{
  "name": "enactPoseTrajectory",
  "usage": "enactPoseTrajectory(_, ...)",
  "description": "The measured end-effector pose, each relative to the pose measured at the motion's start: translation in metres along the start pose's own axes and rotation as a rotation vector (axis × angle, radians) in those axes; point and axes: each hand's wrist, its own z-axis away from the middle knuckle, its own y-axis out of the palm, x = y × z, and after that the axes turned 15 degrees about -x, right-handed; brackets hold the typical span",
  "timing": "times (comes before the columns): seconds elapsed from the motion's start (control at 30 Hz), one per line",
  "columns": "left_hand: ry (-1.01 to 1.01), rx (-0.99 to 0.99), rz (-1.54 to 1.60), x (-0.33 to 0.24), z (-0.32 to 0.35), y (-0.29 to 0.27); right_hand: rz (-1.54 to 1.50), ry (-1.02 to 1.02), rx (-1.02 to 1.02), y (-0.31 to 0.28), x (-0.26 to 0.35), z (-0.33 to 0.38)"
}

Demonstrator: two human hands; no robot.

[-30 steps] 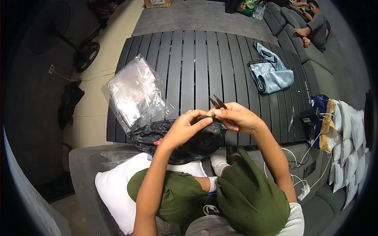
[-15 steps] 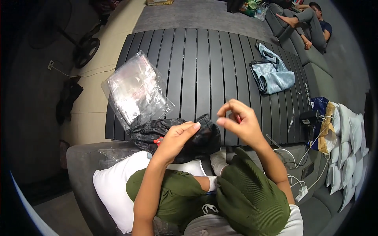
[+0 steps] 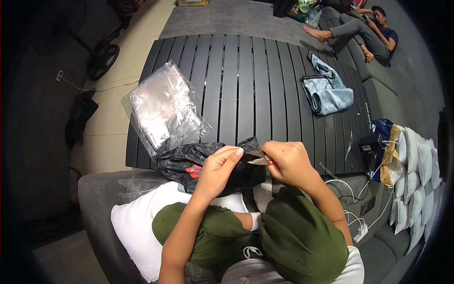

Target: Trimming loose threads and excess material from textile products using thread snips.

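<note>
From the head camera, the left hand [image 3: 218,171] pinches the upper edge of a black patterned garment [image 3: 198,158] between thumb and fingers, the fingers closed narrow on the cloth. The right hand [image 3: 289,160] is curled tight around small scissors [image 3: 260,160]; only the blades and a speck of red handle show past the knuckles, the rest being buried in the fist. The blade tips meet the cloth just beside the left fingertips, though whether they are cutting a thread or a tag is too small to tell. The garment lies bunched at the near edge of the dark slatted table [image 3: 246,85], its lower part hidden behind the hands, a red mark on its left fold. A crumpled clear plastic bag [image 3: 161,111] touches it on the left. A folded blue cloth [image 3: 328,92] lies well apart, far right
</note>
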Motion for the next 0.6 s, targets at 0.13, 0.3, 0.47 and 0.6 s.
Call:
enactPoseTrajectory(0.13,-0.111,0.032,0.158,0.002,0.001,0.002,-0.185,0.105,0.093,-0.005,-0.008,-0.002)
enactPoseTrajectory(0.3,-0.118,0.059,0.155,0.004,0.001,-0.002,-0.497,0.297,0.201,-0.017,-0.021,-0.008)
enactPoseTrajectory(0.47,-0.123,0.094,0.140,0.000,0.001,-0.003,-0.830,0.631,0.215,-0.018,-0.019,-0.007)
enactPoseTrajectory(0.6,-0.099,0.098,0.130,-0.002,0.003,0.000,-1.034,0.613,0.103,-0.011,-0.012,-0.007)
